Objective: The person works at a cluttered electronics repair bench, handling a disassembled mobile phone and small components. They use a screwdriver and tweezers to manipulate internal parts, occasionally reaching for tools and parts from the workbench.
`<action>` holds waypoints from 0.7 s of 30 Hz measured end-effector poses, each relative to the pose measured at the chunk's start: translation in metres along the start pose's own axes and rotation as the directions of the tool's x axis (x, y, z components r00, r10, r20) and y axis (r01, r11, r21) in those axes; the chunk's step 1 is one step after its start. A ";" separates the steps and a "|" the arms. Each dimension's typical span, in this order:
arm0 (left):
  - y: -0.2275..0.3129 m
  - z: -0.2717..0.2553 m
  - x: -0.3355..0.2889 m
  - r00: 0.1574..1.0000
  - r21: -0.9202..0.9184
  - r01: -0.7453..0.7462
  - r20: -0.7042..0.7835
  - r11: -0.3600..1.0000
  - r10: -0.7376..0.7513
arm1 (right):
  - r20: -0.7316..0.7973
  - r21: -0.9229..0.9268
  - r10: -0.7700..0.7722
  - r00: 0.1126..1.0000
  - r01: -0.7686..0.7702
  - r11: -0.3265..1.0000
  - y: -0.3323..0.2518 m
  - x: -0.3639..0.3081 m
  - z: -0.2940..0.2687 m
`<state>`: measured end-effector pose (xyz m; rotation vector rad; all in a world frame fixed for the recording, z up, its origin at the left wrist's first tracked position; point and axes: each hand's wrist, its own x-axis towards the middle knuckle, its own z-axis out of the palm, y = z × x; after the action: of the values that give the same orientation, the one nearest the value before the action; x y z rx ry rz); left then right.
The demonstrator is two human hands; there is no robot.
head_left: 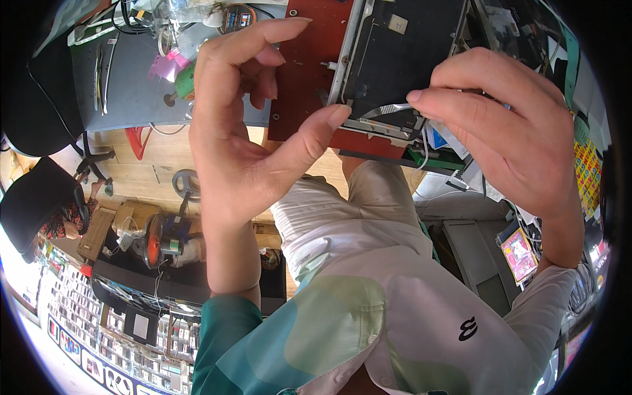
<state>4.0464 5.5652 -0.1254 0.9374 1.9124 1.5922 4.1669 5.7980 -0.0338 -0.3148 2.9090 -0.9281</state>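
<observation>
A flat dark panel (411, 62) with a silver metal frame, like part of an opened screen or device, lies on a reddish-brown board (306, 76). My right hand (510, 115) pinches a pair of silver tweezers (387, 110), whose curved tips lie over the panel's near edge. At the panel's left side, my left hand (237, 131) holds nothing. Its fingers curl loosely apart from the thumb, and the thumb tip is by the panel's near left corner. A thin white cable (425, 150) hangs below my right hand.
Left of the board, the grey desk (141, 95) bears a pink piece (168, 64), a green cylinder (186, 80) and tangled wires. Clutter and cables crowd the right side. Behind at left are a fan (153, 240), black chairs and another person (69, 220).
</observation>
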 end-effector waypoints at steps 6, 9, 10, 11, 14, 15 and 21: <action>-0.002 -0.001 0.000 1.000 -0.012 -0.014 0.010 1.000 0.014 | -0.019 -0.019 -0.003 1.000 0.003 1.000 -0.002 -0.001 0.002; -0.002 -0.001 0.000 1.000 -0.010 -0.014 0.011 1.000 0.014 | -0.031 -0.027 -0.012 0.999 0.012 1.000 -0.001 -0.003 0.003; -0.002 -0.001 0.000 1.000 -0.009 -0.012 0.010 1.000 0.012 | -0.036 -0.024 -0.013 0.999 0.013 1.000 0.000 -0.005 0.003; -0.002 -0.001 0.000 1.000 -0.008 -0.010 0.008 1.000 0.010 | -0.044 -0.010 -0.011 0.999 0.010 1.000 0.002 -0.009 0.005; -0.002 -0.001 -0.001 1.000 -0.003 -0.006 0.005 1.000 0.006 | -0.069 0.005 -0.009 0.998 0.009 1.000 0.003 -0.014 0.010; -0.002 -0.001 -0.001 1.000 -0.001 -0.004 0.004 1.000 0.004 | -0.077 0.007 -0.009 0.997 0.009 1.000 0.003 -0.016 0.011; -0.002 -0.002 -0.001 1.000 0.006 0.007 0.008 1.000 -0.007 | -0.115 0.034 -0.007 0.993 0.011 0.999 0.004 -0.021 0.016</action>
<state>4.0455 5.5635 -0.1267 0.9369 1.9141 1.5778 4.1887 5.7962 -0.0490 -0.2821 2.9929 -1.0305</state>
